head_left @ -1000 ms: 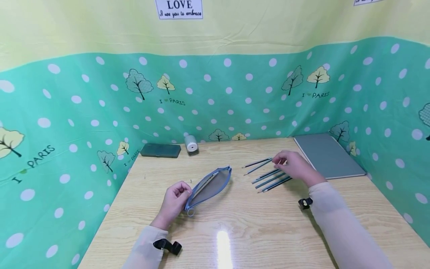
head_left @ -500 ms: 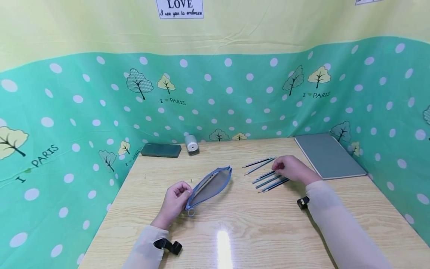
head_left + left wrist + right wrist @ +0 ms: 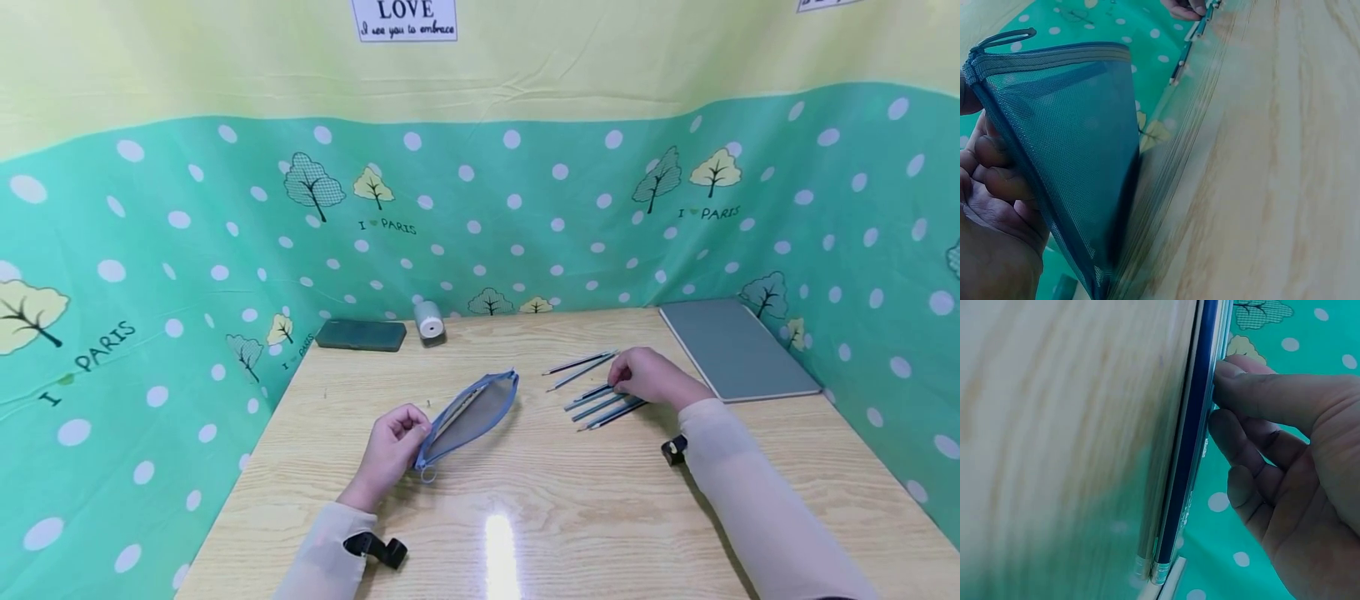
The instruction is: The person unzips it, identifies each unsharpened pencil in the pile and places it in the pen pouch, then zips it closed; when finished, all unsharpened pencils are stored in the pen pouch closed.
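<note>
My left hand (image 3: 392,446) grips the near-left end of a blue-edged mesh zipper pouch (image 3: 480,414). The pouch's mouth gapes, and a pale, slim item lies along the inside. In the left wrist view, the mesh pouch (image 3: 1079,125) stands on edge, with a zipper pull loop at its top corner. Over on the right, my right hand (image 3: 651,375) reaches down to a loose row of several pencils (image 3: 600,408), thumb and fingertips pinching at one. Seen from the right wrist, a dark blue pencil (image 3: 1190,444) lies in front, its metal-banded end low; the pinched one is mostly hidden.
Two more pencils (image 3: 577,367) lie just beyond the row. A flat grey board (image 3: 738,348) rests at the back right. Along the back left sit a dark flat case (image 3: 362,336) and a small pale cylinder-shaped item (image 3: 429,321). A green dotted cloth (image 3: 480,217) hangs behind the table.
My right hand has lowered onto the pencil row and shifted slightly toward me, its fingertips closing in on a pencil. The left hand and pouch have stayed in place.
</note>
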{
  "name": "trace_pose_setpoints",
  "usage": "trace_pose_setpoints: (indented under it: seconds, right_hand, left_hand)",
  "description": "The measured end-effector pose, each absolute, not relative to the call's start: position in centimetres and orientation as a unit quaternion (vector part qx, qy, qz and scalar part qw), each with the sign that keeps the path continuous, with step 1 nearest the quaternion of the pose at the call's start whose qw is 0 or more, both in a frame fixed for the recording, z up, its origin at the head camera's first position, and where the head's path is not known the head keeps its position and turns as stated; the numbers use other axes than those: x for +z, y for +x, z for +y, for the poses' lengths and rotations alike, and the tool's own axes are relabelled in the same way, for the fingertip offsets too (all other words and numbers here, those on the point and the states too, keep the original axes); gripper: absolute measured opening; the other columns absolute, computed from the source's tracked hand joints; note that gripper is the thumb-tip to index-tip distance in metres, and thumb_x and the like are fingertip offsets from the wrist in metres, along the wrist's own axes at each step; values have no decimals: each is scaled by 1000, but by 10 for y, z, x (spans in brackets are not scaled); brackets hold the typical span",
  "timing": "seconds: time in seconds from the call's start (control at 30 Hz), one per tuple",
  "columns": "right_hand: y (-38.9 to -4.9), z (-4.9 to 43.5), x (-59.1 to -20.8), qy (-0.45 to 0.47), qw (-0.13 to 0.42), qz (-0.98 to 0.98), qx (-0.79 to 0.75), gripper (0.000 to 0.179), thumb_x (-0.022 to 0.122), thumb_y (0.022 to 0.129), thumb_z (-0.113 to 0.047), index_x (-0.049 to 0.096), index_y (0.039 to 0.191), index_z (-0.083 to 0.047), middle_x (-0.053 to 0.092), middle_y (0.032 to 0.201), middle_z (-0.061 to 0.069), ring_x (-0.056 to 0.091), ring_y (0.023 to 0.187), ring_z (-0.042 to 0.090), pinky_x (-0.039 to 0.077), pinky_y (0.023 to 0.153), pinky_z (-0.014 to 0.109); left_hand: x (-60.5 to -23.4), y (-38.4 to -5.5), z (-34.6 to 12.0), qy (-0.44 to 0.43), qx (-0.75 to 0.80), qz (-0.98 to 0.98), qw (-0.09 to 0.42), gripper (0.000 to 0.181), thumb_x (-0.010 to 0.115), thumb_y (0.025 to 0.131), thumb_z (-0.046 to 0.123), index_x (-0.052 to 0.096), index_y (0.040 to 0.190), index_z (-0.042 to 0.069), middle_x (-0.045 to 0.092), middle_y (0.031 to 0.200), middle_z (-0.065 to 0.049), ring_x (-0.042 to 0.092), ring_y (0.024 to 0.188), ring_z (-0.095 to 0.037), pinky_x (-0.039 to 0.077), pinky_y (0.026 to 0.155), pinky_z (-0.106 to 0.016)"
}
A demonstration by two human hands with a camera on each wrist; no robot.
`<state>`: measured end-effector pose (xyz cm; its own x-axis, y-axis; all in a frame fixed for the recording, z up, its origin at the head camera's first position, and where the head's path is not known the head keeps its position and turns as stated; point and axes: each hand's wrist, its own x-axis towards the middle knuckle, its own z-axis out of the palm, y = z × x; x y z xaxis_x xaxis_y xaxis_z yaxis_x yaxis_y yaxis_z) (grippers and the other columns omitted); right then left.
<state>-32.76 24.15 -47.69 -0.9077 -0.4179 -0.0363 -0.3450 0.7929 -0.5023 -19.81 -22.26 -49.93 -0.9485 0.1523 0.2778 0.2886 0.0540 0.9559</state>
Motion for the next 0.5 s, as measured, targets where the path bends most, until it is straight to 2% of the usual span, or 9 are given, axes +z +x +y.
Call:
trace_pose_setpoints:
  seconds: [0.5]
  right_hand:
    - [-332, 233, -473, -220, 75, 953, -195, 16, 83, 86, 0, 80, 84, -16, 71, 87, -5, 64, 83, 15, 56, 80, 41]
  left_hand:
    - [-500, -198, -223, -157, -673, -721, 49, 8, 62, 100, -2, 62, 93, -6, 55, 73, -1, 46, 57, -6, 38, 52, -18]
